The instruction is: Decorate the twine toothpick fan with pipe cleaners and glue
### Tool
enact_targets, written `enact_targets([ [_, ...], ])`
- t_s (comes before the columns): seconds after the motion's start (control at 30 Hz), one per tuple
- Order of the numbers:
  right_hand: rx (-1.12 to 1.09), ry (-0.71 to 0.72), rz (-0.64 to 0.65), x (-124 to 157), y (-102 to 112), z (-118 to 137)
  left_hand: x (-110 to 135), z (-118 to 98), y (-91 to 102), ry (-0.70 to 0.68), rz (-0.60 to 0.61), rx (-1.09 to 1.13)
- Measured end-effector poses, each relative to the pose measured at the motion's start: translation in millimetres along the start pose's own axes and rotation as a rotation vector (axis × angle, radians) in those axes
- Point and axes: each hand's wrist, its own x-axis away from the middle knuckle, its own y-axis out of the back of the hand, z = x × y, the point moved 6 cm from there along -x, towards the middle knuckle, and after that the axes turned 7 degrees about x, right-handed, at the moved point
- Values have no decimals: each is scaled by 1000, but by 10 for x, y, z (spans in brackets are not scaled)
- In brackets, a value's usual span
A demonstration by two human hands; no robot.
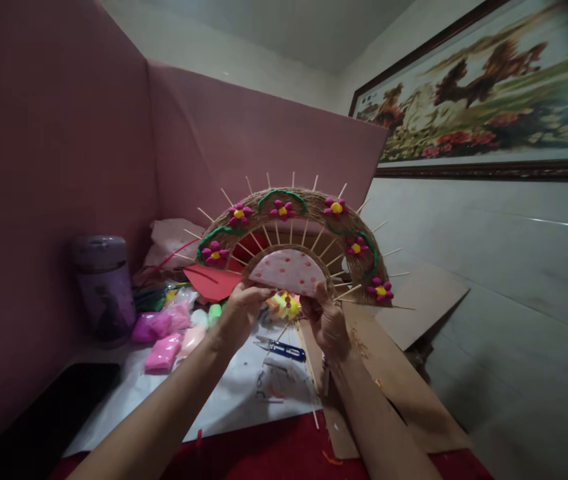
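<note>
Left hand point(245, 308), right hand point(330, 325) outstretched, holding fan point(290, 268) arch-up from below.

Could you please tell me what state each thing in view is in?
Fan: spread out, held upright
Left hand: gripping the fan's lower edge
Right hand: gripping the fan's lower edge
Blue snips: lying on the white sheet, blades seemingly apart
Purple container: upright, lid on
Pink packet: wrapped; whether sealed, unclear
Framed picture: hung on the wall

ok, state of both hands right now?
Left hand: closed, holding the semicircular brown twine-and-stick fan with magenta clay-like flowers, near the left of its lower inner edge.
Right hand: closed, holding the same fan, near that edge's right.
</note>
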Motion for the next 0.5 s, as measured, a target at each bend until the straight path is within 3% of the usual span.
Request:
enact_targets([
  [0.2, 13, -44, 51, 60, 24, -122, 159, 165, 70, 75, 36, -144],
  [0.5, -82, -107, 130, 135, -53, -306, 298, 237, 297, 141, -177, -261],
])
